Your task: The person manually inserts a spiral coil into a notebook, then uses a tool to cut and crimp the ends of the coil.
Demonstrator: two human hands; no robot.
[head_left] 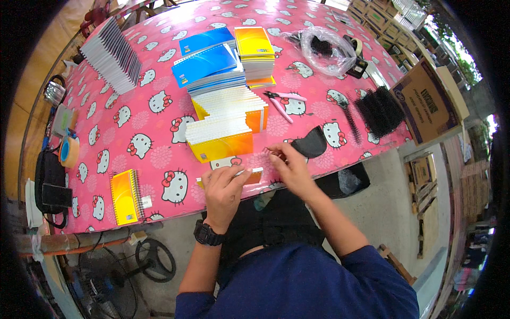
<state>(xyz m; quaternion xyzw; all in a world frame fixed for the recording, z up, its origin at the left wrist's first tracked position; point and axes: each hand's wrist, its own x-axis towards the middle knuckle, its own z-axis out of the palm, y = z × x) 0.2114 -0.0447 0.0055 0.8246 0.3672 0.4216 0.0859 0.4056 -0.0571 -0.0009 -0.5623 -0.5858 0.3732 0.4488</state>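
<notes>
Leaning over a pink surface [164, 127] printed with cartoon cat faces, I keep a yellow-orange notebook [257, 176] at the near edge, just in front of me. My left hand [219, 186] is closed over it, fingers bent, probably to steady it. My right hand [291, 169] hovers just right of it, thumb and forefinger nearly meeting; I cannot tell whether they pinch anything. Just beyond stands a yellow-orange stack [226, 146], seemingly set there for easy reach, with blue notebooks [204, 66] farther off. Pink-handled cutters [287, 97] and, farther right, black coils [378, 111] lie apart, perhaps to leave room for my hands. A spiral-bound notebook [125, 198] lies alone at near left. Around the surface, a cardboard box [427, 101] stands on the right and a fan [106, 282] sits below left, above a grey floor [361, 212].
</notes>
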